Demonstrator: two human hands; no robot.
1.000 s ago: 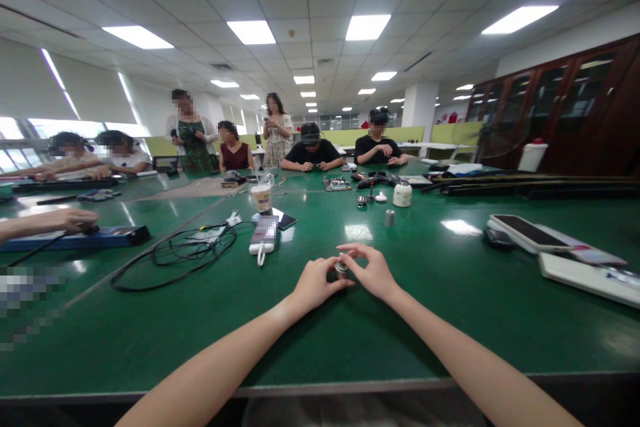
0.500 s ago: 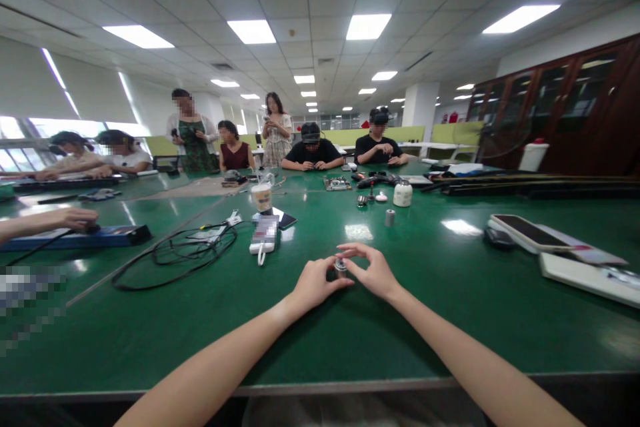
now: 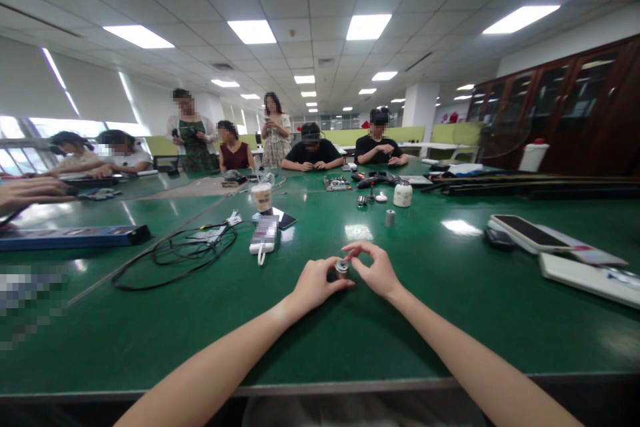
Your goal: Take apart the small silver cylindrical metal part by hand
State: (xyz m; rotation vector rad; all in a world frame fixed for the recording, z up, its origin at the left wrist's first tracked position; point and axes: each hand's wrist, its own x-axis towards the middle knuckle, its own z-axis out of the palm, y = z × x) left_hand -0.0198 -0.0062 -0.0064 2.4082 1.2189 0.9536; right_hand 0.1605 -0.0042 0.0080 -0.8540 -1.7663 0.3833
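A small silver metal cylinder (image 3: 342,271) stands upright on the green table, its top face showing dark details. My left hand (image 3: 317,282) is closed around it, with the thumb in front and fingers behind. Just right of the cylinder's top, my right hand (image 3: 376,269) has its thumb and index fingertips drawn together in a pinch. Whatever lies between those fingertips is too small to make out. A second, similar metal cylinder (image 3: 390,217) stands apart, farther back on the table.
To the left lie a coiled black cable (image 3: 175,257), a white power bank (image 3: 264,235) and a drink cup (image 3: 261,197). A white jar (image 3: 403,194) and a circuit board (image 3: 337,183) stand farther back. Phones (image 3: 530,233) lie right. Another person's hand (image 3: 35,195) reaches in at left.
My right fingertips have moved slightly up and right off the cylinder's top, uncovering more of it. My left hand stays put. The other person's hand at left has lifted off the blue box.
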